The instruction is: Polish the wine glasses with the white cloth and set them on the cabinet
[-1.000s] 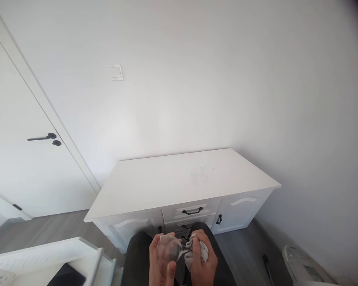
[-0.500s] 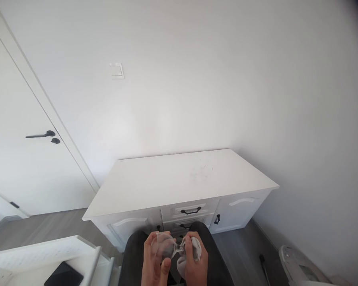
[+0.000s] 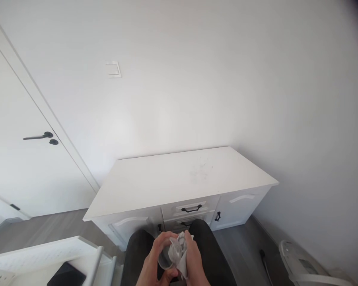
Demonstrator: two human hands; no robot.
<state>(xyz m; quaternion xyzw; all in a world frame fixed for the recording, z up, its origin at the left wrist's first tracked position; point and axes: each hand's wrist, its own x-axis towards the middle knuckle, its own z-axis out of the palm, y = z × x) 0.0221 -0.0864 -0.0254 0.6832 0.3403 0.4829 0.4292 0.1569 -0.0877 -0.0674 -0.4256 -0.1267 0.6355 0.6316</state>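
Note:
Low in front of me, above my lap, my left hand point(image 3: 157, 260) is wrapped round the bowl of a clear wine glass point(image 3: 164, 260). The glass lies tilted on its side, with its stem and foot hidden. My right hand point(image 3: 193, 260) grips a crumpled pale grey cloth point(image 3: 178, 251), bunched against the right side of the glass. The cloth covers much of the glass, and a corner of it hangs down between my hands. Whether part of the cloth is inside the bowl, I cannot tell.
A white cabinet point(image 3: 155, 178) with dark handles stands against the wall, grey smudges on its top. At lower left is a white cart point(image 3: 86, 243) holding a black flat object point(image 3: 66, 275). A white appliance point(image 3: 301, 260) sits at lower right. My knees point(image 3: 141, 246) flank my hands.
My hands have drawn closer together. The cloth has moved left and up from the foot end onto the glass, and the stem that showed between my hands is now covered.

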